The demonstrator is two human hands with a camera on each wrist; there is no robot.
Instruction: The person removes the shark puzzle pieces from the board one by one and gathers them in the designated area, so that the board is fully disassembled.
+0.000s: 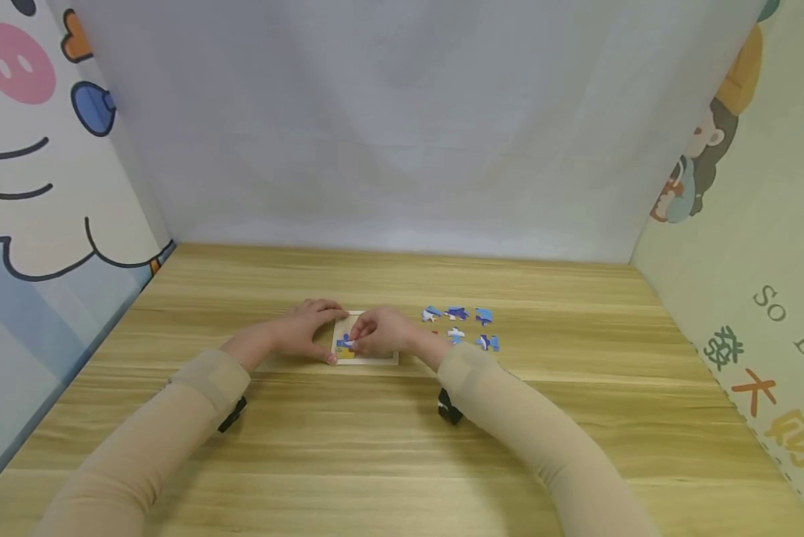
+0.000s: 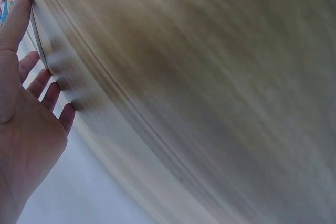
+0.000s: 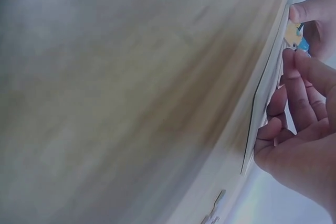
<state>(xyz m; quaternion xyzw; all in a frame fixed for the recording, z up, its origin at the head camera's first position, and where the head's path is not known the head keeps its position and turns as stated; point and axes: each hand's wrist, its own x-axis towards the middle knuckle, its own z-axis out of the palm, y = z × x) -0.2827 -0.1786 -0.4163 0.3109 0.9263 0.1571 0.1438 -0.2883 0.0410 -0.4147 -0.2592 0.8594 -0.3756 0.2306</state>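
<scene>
A shallow jigsaw puzzle tray (image 1: 375,362) with a pale rim lies on the table. My left hand (image 1: 306,328) holds its left end, thumb at the near corner and fingers at the far one. In the left wrist view, the other fingers (image 2: 51,96) spread beside the tray's edge. My right hand (image 1: 383,330) is over the tray, pinching a small puzzle piece (image 1: 350,344) between thumb and forefinger at the left part. Fitted below it is a yellow and blue piece (image 1: 345,354). The right wrist view shows the pinch, the piece mostly hidden by the fingertips (image 3: 290,56).
Several loose puzzle pieces in blue, white and purple lie right of the tray, among them a purple one (image 1: 456,313) and a corner piece (image 1: 484,316). The right forearm partly covers that area. A white curtain (image 1: 402,149) hangs behind the wooden table (image 1: 348,447).
</scene>
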